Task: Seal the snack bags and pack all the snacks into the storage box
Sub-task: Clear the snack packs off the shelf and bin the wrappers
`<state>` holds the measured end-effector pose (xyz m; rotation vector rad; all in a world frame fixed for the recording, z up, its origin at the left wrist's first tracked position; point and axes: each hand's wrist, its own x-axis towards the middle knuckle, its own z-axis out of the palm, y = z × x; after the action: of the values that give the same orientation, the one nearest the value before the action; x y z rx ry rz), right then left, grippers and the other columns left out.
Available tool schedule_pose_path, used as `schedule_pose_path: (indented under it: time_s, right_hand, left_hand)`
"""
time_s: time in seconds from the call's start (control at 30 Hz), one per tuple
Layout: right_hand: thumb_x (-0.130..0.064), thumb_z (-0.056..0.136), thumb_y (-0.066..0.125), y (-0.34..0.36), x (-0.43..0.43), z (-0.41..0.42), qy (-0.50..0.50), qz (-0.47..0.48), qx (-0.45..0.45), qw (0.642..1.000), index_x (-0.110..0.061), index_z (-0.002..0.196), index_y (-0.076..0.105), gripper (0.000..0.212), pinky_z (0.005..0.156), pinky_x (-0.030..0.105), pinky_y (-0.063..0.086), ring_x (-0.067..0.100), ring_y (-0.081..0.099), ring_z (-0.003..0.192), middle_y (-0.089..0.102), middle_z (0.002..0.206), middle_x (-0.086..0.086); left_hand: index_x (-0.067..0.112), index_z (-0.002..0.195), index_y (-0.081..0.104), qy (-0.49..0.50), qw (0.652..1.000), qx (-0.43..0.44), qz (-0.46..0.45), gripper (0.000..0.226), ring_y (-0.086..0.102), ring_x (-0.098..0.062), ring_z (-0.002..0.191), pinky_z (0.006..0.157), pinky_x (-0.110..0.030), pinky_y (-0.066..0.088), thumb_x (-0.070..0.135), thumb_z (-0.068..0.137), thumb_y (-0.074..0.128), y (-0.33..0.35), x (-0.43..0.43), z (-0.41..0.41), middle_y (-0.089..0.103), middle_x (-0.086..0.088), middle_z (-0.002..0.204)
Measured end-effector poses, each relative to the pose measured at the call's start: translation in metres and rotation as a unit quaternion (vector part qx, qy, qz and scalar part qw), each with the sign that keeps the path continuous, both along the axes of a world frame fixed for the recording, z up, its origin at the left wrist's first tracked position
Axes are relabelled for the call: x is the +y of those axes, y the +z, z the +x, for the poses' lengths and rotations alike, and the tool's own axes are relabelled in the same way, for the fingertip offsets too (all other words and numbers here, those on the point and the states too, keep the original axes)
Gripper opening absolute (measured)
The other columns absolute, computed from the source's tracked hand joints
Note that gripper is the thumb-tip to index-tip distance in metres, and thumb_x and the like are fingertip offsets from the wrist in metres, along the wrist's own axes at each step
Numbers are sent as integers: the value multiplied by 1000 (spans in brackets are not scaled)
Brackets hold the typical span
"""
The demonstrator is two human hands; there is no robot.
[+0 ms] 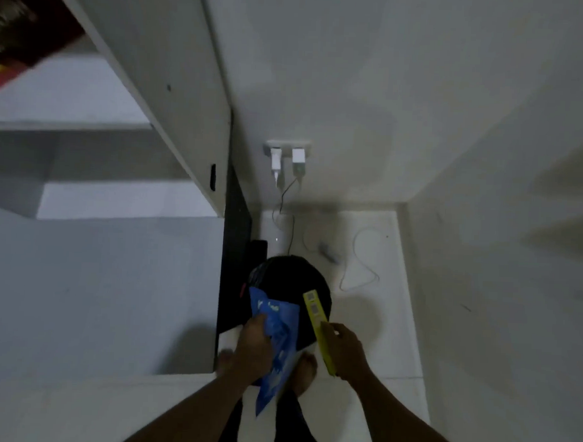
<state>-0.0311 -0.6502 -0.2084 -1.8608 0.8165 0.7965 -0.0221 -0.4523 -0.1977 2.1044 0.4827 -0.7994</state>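
Head view looks down at the left hand, whose fingers are curled around the blue snack bag. The right hand pinches a long yellow stick, maybe a sealing clip. Both are held in the air above the floor, over a round black object. The bag is thin glossy foil, crumpled, probably light, soft and a little slippery. I would hold it near the open top edge, not squeeze the middle. The stick looks stiff, flat and narrow. No storage box is visible.
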Motion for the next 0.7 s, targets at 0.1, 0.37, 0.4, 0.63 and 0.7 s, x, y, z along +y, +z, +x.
schedule_pose_path:
  time_s: [0.1, 0.37, 0.4, 0.63, 0.7]
  right_hand:
    - [-47, 89, 57, -33, 6, 7, 5, 35, 34, 999, -7, 88, 69, 42, 56, 24, 46, 18, 62, 63, 65, 71, 6]
    - [-67, 91, 45, -137, 13, 29, 56, 27, 86, 994, -13, 84, 65, 57, 46, 22, 43, 18, 62, 57, 67, 71, 7]
    - [-69, 90, 44, -146, 12, 32, 59, 24, 91, 994, -14, 85, 64, 59, 49, 27, 49, 22, 64, 60, 67, 73, 9]
    - [-65, 94, 40, -168, 10, 56, 60, 33, 54, 996, -32, 89, 50, 35, 70, 33, 48, 19, 54, 80, 53, 82, -5]
    - [-67, 90, 38, -169, 6, 54, 79, 15, 31, 996, -37, 74, 42, 34, 57, 26, 36, 18, 49, 75, 51, 81, -5]
  left_hand:
    - [-3, 135, 45, 42, 998, 41, 25, 37, 47, -34, 126, 94, -25, 34, 1, 99, 45, -40, -3, -10, 49, -23, 137]
    - [11, 145, 38, 91, 993, 65, 20, 48, 48, -37, 126, 103, -43, 41, 6, 98, 47, -131, -26, 27, 48, -21, 141]
    - [10, 146, 37, 103, 992, 77, 11, 48, 48, -37, 125, 102, -44, 42, 5, 99, 47, -138, -28, 33, 47, -22, 142]
    - [22, 154, 22, 111, 987, 115, -35, 61, 39, -32, 137, 111, -42, 37, 16, 100, 50, -167, -39, 59, 36, -9, 154]
    - [26, 155, 17, 102, 988, 113, -28, 65, 30, -33, 142, 115, -46, 31, 16, 99, 49, -166, -38, 59, 28, -10, 158]
